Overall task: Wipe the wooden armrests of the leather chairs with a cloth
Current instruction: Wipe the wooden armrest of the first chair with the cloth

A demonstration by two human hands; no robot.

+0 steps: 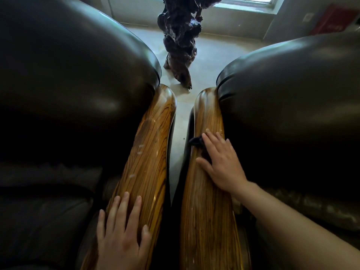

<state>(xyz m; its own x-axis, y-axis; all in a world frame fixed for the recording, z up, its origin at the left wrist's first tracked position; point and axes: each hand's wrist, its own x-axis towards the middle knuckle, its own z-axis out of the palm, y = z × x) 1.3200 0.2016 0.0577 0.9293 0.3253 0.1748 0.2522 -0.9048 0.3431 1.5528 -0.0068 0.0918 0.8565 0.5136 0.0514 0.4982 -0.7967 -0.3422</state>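
Note:
Two glossy striped wooden armrests run side by side away from me, the left armrest [150, 145] and the right armrest [206, 211], each belonging to a dark leather chair. My right hand [222, 162] lies flat on the right armrest, pressing a dark cloth [196, 142] that shows only at my fingertips and under the palm. My left hand [122, 232] rests flat with spread fingers on the near end of the left armrest, holding nothing. A few pale spots mark the left armrest's middle.
The left chair's leather back [74, 61] and the right chair's leather back [292, 78] bulge on either side. A narrow gap of pale floor [179, 133] separates the armrests. A dark gnarled root sculpture [179, 41] stands on the floor beyond, below a window.

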